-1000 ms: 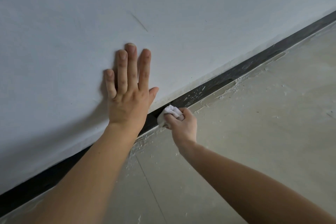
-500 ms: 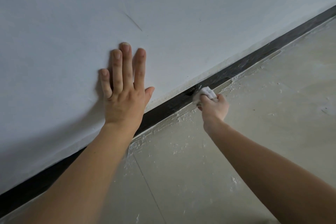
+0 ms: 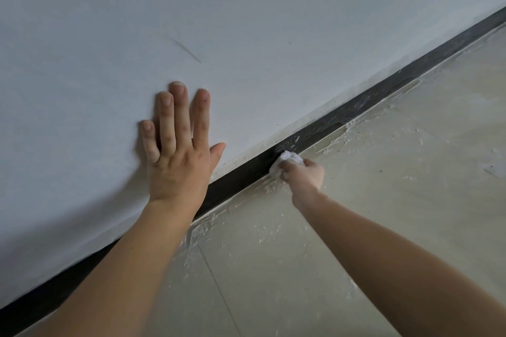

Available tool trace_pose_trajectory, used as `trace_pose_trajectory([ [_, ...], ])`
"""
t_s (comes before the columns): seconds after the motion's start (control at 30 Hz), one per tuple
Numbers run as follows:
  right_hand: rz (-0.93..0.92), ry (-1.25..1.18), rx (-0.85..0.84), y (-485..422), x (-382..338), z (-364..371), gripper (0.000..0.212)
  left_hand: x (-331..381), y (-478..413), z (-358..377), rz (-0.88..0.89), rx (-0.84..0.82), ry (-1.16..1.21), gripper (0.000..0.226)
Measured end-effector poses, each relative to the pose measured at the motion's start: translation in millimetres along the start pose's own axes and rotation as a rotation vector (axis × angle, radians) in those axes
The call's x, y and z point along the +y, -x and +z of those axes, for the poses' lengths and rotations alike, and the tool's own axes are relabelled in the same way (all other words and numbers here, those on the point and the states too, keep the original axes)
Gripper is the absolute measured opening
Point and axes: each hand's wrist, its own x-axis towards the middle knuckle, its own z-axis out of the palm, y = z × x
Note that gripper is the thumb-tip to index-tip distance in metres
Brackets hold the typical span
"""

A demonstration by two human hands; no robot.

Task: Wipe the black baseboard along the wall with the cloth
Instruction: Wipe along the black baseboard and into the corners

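Note:
The black baseboard (image 3: 383,90) runs as a diagonal strip from lower left to upper right, between the white wall and the floor. White smears mark it to the right of my right hand. My right hand (image 3: 304,175) is closed around a small crumpled white cloth (image 3: 287,160) and presses it against the baseboard near the middle of the view. My left hand (image 3: 178,156) lies flat on the wall above the baseboard, fingers spread and holding nothing. My left forearm hides part of the strip.
The pale white wall (image 3: 246,22) fills the upper left and carries a thin dark scratch (image 3: 187,49). The beige floor (image 3: 397,186) has crusts of white plaster along the baseboard's lower edge and a thin tile joint (image 3: 219,287).
My right hand slid the cloth rightward along the baseboard, then came back a little to the left. My left hand stayed flat on the wall.

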Motion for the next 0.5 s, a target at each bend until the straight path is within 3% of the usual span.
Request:
trace_pose_trajectory([
  [0.27,-0.074,0.013,0.256,-25.1,-17.4,-25.9,0.018,0.3,0.0,1.1,0.005,0.014,-0.006,0.099],
  [0.37,-0.11,0.146,0.053,4.6,2.7,-23.1,0.015,1.3,0.7,0.8,0.001,0.013,-0.004,0.101],
  [0.5,-0.379,0.322,-0.178,42.6,20.9,-5.5,0.012,1.4,0.1,-1.3,-0.005,0.0,0.015,0.101],
])
